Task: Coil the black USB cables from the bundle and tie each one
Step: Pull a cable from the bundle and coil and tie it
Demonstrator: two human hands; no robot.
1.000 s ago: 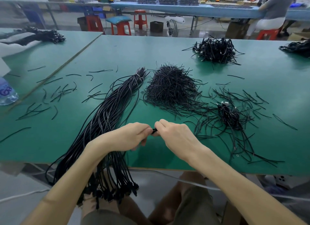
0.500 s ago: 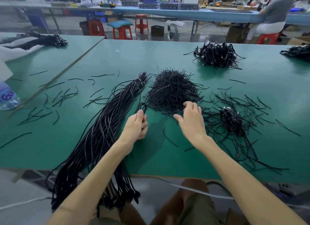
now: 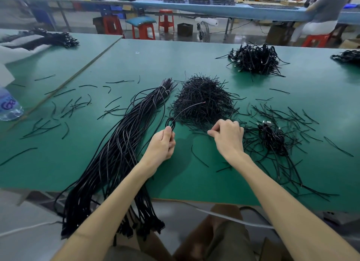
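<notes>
Left hand [image 3: 162, 144] grips the coiled cable [image 3: 171, 123]; right hand [image 3: 228, 138] has gone ahead to the tie pile [image 3: 202, 97], whether pinching one I cannot tell. Tying looks next.

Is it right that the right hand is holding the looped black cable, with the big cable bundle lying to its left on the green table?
No. The head view shows the left hand gripping the looped black cable; the right hand is at the edge of the tie pile. The cable bundle does lie to the left on the green table.
</notes>
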